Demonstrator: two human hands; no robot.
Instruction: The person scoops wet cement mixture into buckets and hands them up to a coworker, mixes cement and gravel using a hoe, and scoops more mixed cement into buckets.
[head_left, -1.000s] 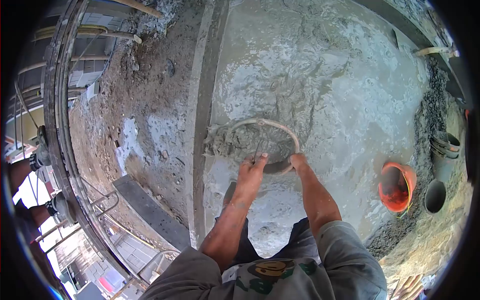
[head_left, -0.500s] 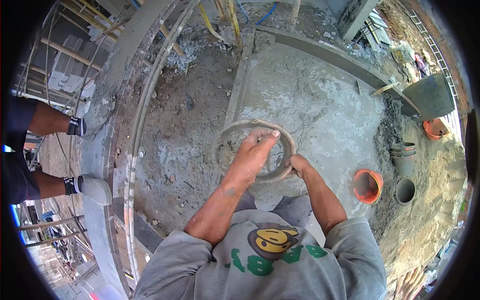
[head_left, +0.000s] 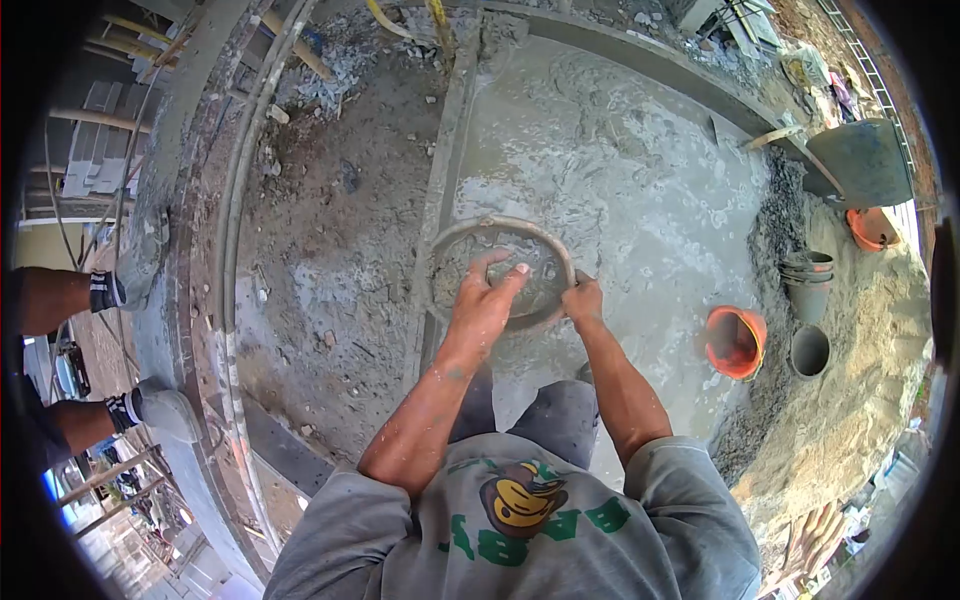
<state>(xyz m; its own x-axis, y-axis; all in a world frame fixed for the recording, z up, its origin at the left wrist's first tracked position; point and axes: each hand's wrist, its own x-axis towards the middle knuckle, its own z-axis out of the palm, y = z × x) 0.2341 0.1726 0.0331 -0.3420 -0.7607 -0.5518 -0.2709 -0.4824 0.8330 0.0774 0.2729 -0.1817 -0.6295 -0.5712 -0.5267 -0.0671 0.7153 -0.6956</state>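
A round, mortar-smeared basin (head_left: 548, 237) with a thick rim is in front of my body, above the wet grey mortar floor (head_left: 665, 230). My right hand (head_left: 583, 300) is closed round the right side of its rim. Over the basin's opening is my left hand (head_left: 490, 290), thumb and forefinger apart; its other fingers are hidden beneath it. Grey mortar coats the inside of the basin. A low concrete edge (head_left: 440, 190) runs just left of and behind the basin.
An orange bucket (head_left: 735, 342) and dark buckets (head_left: 809, 351) stand right, near sand (head_left: 860, 330). A grey tub (head_left: 862, 165) is farther back. Pipes (head_left: 228, 240) run along the left, beside another person's shoes (head_left: 168, 410). Rough soil (head_left: 330, 200) lies between.
The basin was lower and tilted over the mortar a second ago; it has been raised and its opening shows more. Since the middle frame, basin and hands sit slightly left and higher in view.
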